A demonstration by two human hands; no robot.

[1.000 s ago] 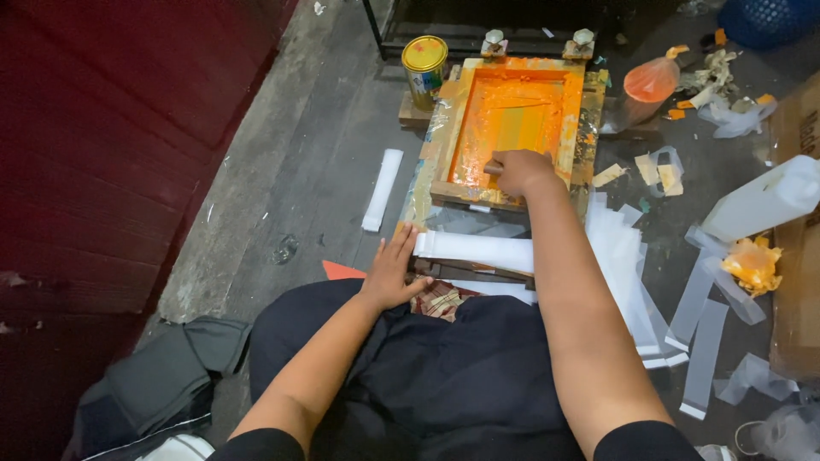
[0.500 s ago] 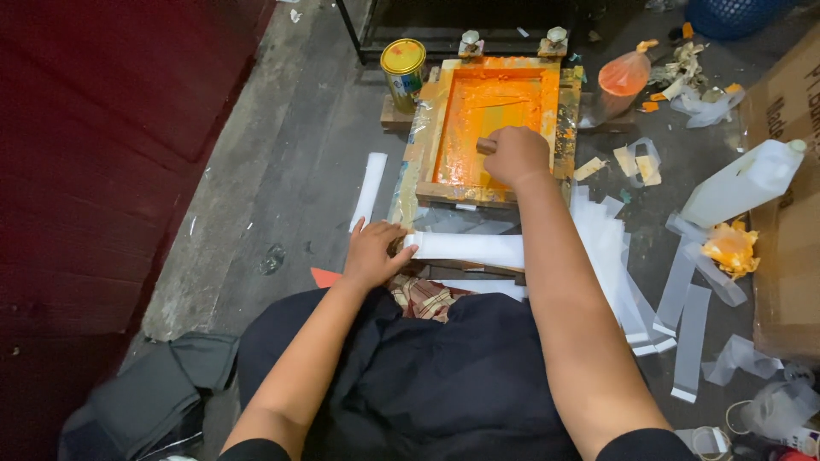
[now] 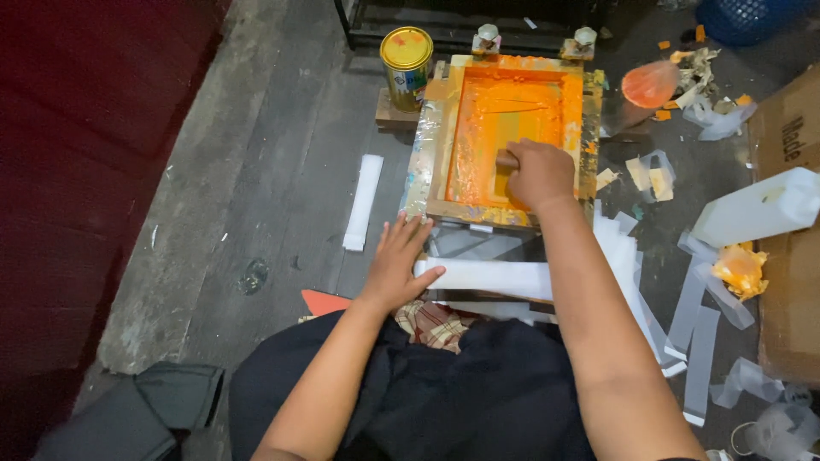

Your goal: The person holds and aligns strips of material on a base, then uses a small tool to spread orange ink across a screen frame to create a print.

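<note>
A wooden screen-printing frame [image 3: 436, 141] coated in orange ink lies on the floor in front of me. My right hand [image 3: 540, 173] is closed on a squeegee handle [image 3: 506, 159] at the near part of the screen. My left hand [image 3: 400, 261] rests flat, fingers spread, on the left end of a long white strip [image 3: 495, 277] lying just below the frame. My lap in dark cloth fills the bottom of the view.
A yellow-lidded tin [image 3: 407, 55] stands left of the frame's far corner. One white strip [image 3: 363, 201] lies on the floor to the left. Several white strips [image 3: 696, 329], a white plastic jug [image 3: 756, 213], a cardboard box [image 3: 790, 248] and orange-stained scraps crowd the right.
My right hand has drawn the squeegee toward me, down the screen. My left hand stays on the white strip. The camera has shifted a little.
</note>
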